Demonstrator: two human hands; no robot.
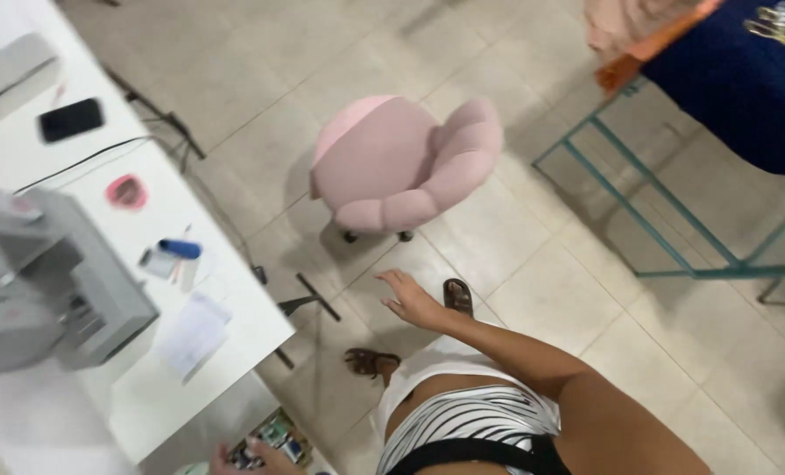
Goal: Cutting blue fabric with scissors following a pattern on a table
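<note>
My right hand (410,300) is stretched out over the tiled floor with its fingers spread and nothing in it. It reaches toward a pink padded swivel chair (401,167), a short gap away from the seat. My left hand (256,457) shows only partly at the bottom edge. It rests at a small box of colourful little items (273,435) beside the white table (146,405). Its grip is cut off by the frame edge. My sandalled feet (371,361) stand on the floor below the right hand.
On the white table stand a grey-white sewing machine (49,290), a black phone (70,119), a pink round object (127,191), a blue cylinder (179,249), papers (194,334) and a black cable. A teal metal frame (638,211) carrying dark blue cloth (744,79) stands at the right.
</note>
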